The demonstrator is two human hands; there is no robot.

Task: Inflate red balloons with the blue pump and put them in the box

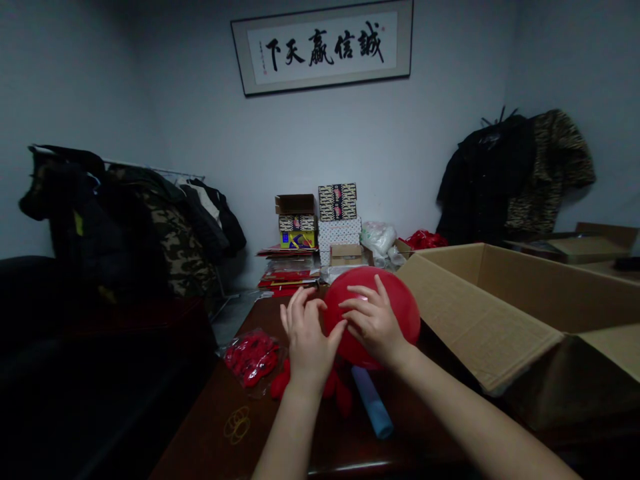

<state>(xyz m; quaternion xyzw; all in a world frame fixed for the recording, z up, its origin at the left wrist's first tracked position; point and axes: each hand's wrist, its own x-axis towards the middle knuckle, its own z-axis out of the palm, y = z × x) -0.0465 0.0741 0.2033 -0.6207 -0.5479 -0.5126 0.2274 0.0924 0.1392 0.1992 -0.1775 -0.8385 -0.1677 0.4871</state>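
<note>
Head view: a glossy, rounded, inflated red rubber balloon (403, 307) fills the middle, above the far part of a dark brown polished surface (340, 447). Its skin looks taut and smooth, with a small pale glint near the fingers and a deeper red toward the lower edge; its neck is hidden. With the balloon as dial centre, the left hand (309, 330) is at nine o'clock, fingers curled, its thumb tip meeting the fingers of the right hand (373, 321), which lies in front of the balloon, fingers bent and spread; whether either grasps the neck, I cannot tell. A light-blue tube (373, 403) lies at six o'clock, thin yellow loops (237, 425) at eight, an open brown cardboard box (480, 313) at three
</note>
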